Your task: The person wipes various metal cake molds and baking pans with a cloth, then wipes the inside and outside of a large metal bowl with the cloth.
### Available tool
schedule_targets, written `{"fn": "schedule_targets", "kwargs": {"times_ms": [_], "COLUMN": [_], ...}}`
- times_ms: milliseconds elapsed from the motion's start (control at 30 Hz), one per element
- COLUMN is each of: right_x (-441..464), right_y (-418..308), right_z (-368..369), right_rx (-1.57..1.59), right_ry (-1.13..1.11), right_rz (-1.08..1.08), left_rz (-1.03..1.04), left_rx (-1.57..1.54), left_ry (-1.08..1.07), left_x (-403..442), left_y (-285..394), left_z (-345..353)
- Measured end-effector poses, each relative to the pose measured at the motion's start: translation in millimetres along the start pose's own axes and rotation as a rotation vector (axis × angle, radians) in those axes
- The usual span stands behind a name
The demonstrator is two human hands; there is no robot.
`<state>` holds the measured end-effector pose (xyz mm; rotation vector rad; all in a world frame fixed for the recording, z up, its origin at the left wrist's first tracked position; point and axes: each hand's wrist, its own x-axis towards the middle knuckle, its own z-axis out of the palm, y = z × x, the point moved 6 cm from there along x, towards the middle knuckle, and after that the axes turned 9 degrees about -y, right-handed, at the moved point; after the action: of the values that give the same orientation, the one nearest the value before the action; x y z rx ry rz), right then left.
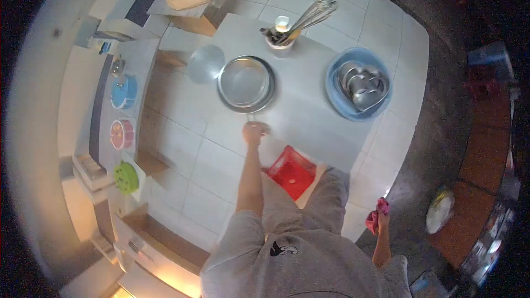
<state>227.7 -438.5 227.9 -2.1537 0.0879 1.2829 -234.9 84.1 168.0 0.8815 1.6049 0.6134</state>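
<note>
My left hand (255, 132) reaches forward over the white table, just in front of a stack of round metal pans (245, 84). Its fingers are blurred, and a short pale strip shows between them and the pans; whether the hand grips it I cannot make out. Out to the side, near the table's edge, my right hand (382, 219) is closed around a crumpled dark-pink cloth (376, 216). A red plastic basket (291, 173) sits close to my lap, between my two arms.
A blue basin (335, 96) with heart-shaped metal tins (364, 91) stands at the right. Behind is a cup of whisks (281, 48). A round pale disc (206, 64) lies beside the pans. Blue, pink and green containers (126, 177) line the left shelf.
</note>
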Motion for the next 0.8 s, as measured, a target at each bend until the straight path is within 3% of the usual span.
{"fn": "schedule_targets", "kwargs": {"times_ms": [33,100,133,167,233,300,367,500,633,700,767,800], "right_x": [-32.0,-117.4,-135.5,-145.2,-165.8,-155.4,-157.6,-152.6,-169.4,-179.8,-182.2,-177.9], "right_y": [13.7,24.9,16.6,2.5,-4.6,-8.4,-44.9,-97.9,-136.7,-131.6,-136.2,-140.7], "right_z": [32.7,98.5,116.0,137.8,180.8,194.7,233.6,296.4,343.7,373.4,395.0,401.9], "right_rx": [0.014,0.337,0.339,0.344,0.204,-0.016,0.100,-0.048,-0.199,-0.029,0.069,0.141], "right_ry": [0.014,-0.101,0.112,0.108,-0.131,0.068,-0.096,-0.290,-0.245,-0.443,-0.458,-0.475], "right_rz": [0.005,0.130,-0.173,-0.202,-0.160,-0.121,-0.243,-0.415,-0.586,-0.171,-0.103,-0.038], "left_rz": [0.012,0.086,0.192,0.214,0.261,0.260,0.235,0.206,0.220,0.253,0.278,0.414], "left_rx": [0.016,0.159,0.301,0.284,0.299,0.184,0.210,0.303,0.347,0.399,0.460,0.453], "left_ry": [0.035,-0.010,-0.030,-0.023,-0.114,-0.158,-0.173,-0.244,-0.315,-0.316,-0.302,-0.296], "left_x": [-16.2,-20.7,-18.6,-10.8,-4.6,-19.0,-22.1,-32.8,-30.8,-21.6,-10.9,-11.7], "left_y": [25.5,18.7,30.7,36.9,32.6,61.9,81.9,99.6,86.8,74.1,64.5,69.6], "left_z": [-12.9,-44.2,-53.8,-68.1,-83.2,-99.3,-119.1,-152.5,-153.6,-147.0,-138.8,-135.8]}}
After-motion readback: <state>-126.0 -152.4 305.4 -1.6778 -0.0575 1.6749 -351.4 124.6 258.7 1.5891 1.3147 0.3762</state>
